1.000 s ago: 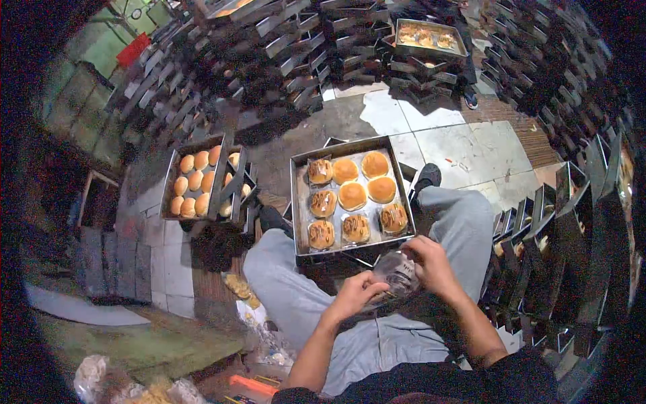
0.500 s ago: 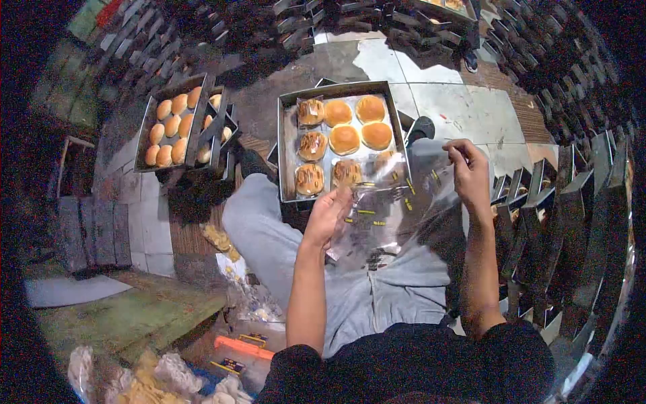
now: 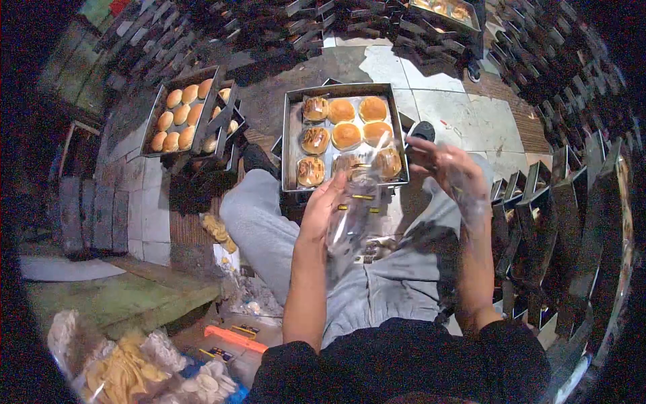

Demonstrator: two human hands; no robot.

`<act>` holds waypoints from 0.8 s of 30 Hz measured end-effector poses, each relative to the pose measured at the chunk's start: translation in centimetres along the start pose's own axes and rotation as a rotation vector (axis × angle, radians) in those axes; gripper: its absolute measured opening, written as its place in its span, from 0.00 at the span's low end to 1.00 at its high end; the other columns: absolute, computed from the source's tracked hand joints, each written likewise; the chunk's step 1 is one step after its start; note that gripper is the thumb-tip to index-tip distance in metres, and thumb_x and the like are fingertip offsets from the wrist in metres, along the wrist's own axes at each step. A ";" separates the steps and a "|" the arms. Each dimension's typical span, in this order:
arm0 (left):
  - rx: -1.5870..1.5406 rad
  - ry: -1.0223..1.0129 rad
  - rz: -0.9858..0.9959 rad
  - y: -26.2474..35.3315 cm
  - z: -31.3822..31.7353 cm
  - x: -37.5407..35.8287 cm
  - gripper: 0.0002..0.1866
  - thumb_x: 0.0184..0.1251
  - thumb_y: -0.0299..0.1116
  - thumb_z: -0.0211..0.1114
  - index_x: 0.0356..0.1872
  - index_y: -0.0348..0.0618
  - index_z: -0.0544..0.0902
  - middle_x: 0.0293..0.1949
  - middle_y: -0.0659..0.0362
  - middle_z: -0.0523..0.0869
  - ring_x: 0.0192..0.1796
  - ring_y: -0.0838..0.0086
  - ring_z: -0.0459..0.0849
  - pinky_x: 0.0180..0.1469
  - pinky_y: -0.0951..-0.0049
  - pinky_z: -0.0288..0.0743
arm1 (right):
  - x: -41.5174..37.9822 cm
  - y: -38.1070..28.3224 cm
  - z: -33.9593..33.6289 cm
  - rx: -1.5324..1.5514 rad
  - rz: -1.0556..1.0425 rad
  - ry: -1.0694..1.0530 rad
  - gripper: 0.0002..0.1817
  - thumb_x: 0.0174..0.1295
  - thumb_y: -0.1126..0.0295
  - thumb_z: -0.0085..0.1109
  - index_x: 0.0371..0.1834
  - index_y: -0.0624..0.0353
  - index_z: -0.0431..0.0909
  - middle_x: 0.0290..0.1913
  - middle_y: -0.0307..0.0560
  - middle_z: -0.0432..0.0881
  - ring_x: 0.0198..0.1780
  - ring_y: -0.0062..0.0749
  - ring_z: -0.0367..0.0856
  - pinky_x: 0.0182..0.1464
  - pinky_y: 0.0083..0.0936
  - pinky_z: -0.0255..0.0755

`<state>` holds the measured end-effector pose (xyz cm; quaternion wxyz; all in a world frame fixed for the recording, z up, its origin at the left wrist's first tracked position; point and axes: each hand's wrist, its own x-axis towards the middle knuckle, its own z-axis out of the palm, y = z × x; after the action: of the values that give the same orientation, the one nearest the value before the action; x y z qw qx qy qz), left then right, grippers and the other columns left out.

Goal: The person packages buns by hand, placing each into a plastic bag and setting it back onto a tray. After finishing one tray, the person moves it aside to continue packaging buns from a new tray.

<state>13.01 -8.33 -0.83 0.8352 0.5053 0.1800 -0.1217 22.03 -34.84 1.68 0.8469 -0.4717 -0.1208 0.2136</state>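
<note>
My left hand (image 3: 323, 210) is closed around clear plastic bags (image 3: 358, 210) with small yellow and dark print, held over my lap. My right hand (image 3: 449, 167) is raised at the right, near the tray's front right corner, fingers stretched out, apart and blurred. Clear plastic film (image 3: 471, 205) overlaps its wrist and forearm. In front of me a metal tray (image 3: 291, 151) holds several round buns; the plain golden bun (image 3: 346, 135) sits mid-tray. Along the left column is a dark-streaked bun (image 3: 315, 140) in clear wrapping. The bags partly hide a front bun (image 3: 348, 163).
Another tray of buns (image 3: 180, 116) stands at the left on stacked trays. Metal trays (image 3: 538, 202) stand close at my right. An orange strip (image 3: 235, 339) lies at lower left, by crumpled plastic and yellowish pieces (image 3: 124, 370). A person's shoe (image 3: 474, 71) shows at the back.
My right hand has let go of the spread bag edge, its fingers opening and moving slightly left and down. The bags in my left hand have narrowed. The view has shifted slightly.
</note>
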 end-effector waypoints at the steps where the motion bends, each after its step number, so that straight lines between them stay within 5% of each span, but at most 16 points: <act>1: -0.001 0.005 0.000 -1.3 -0.5 0.5 0.24 0.79 0.53 0.61 0.55 0.40 0.82 0.43 0.61 0.88 0.36 0.81 0.82 0.39 0.78 0.77 | 0.8 0.0 -0.7 0.002 0.004 -0.003 0.20 0.67 0.63 0.59 0.51 0.72 0.81 0.53 0.54 0.85 0.55 0.37 0.83 0.57 0.27 0.74; 4: 0.055 -0.135 -0.070 -4.6 -1.9 1.8 0.20 0.78 0.50 0.63 0.49 0.41 0.84 0.39 0.67 0.86 0.35 0.84 0.77 0.37 0.81 0.70 | 4.3 2.3 -3.3 -0.738 0.317 -0.288 0.12 0.69 0.67 0.60 0.47 0.61 0.87 0.50 0.41 0.87 0.56 0.26 0.81 0.62 0.26 0.71; 6: 0.002 -0.207 -0.109 -4.4 -1.7 1.3 0.15 0.79 0.44 0.63 0.45 0.40 0.84 0.34 0.67 0.85 0.29 0.87 0.77 0.28 0.82 0.71 | 6.4 4.2 -2.2 -0.738 0.472 -0.642 0.12 0.69 0.65 0.63 0.46 0.64 0.85 0.49 0.43 0.87 0.54 0.28 0.81 0.61 0.26 0.71; 9: 0.236 -0.144 -0.069 -5.2 -4.5 1.7 0.15 0.75 0.44 0.68 0.41 0.41 0.83 0.32 0.68 0.84 0.27 0.87 0.76 0.28 0.82 0.69 | 6.6 7.1 -0.7 -0.654 0.522 -0.763 0.11 0.69 0.65 0.63 0.41 0.63 0.86 0.39 0.36 0.86 0.45 0.20 0.79 0.49 0.21 0.71; 12: 0.420 -0.041 -0.119 -3.7 -5.6 -0.2 0.17 0.70 0.45 0.73 0.42 0.40 0.82 0.32 0.68 0.82 0.30 0.85 0.77 0.31 0.81 0.72 | 6.3 9.4 0.4 -0.584 0.533 -0.765 0.12 0.69 0.64 0.65 0.42 0.63 0.87 0.39 0.35 0.86 0.43 0.19 0.78 0.46 0.20 0.70; 16: 0.358 0.047 -0.067 -5.2 -8.5 -0.2 0.19 0.74 0.49 0.67 0.48 0.42 0.82 0.36 0.64 0.84 0.35 0.81 0.81 0.35 0.77 0.76 | 6.0 12.8 0.4 -0.539 0.579 -0.781 0.13 0.69 0.64 0.66 0.45 0.64 0.87 0.40 0.36 0.87 0.43 0.19 0.79 0.48 0.20 0.71; 19: -0.157 0.045 -0.074 -7.6 -10.8 -0.4 0.26 0.78 0.57 0.57 0.60 0.46 0.79 0.46 0.56 0.88 0.42 0.72 0.86 0.40 0.71 0.82 | 5.6 14.7 -0.2 -0.597 0.687 -0.690 0.11 0.69 0.66 0.66 0.45 0.63 0.88 0.40 0.35 0.87 0.44 0.18 0.79 0.50 0.19 0.72; 22: -0.203 0.039 -0.199 -7.2 -9.7 -2.7 0.31 0.78 0.62 0.53 0.63 0.46 0.78 0.51 0.54 0.89 0.46 0.69 0.87 0.47 0.67 0.81 | 5.0 14.5 0.0 -0.630 0.699 -0.645 0.10 0.69 0.69 0.64 0.45 0.65 0.87 0.40 0.35 0.88 0.43 0.18 0.79 0.50 0.20 0.72; 24: -0.119 0.003 -0.232 -7.1 -10.1 -2.8 0.35 0.77 0.65 0.51 0.64 0.42 0.78 0.53 0.54 0.89 0.50 0.68 0.87 0.55 0.62 0.79 | 4.8 14.1 0.2 -0.653 0.532 -0.732 0.13 0.69 0.64 0.61 0.44 0.60 0.89 0.35 0.35 0.88 0.34 0.17 0.79 0.39 0.21 0.74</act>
<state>5.95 -2.57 -9.65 0.8438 0.4307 0.2452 -0.2059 22.63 -25.90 -10.20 0.4767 -0.6189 -0.3437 0.5212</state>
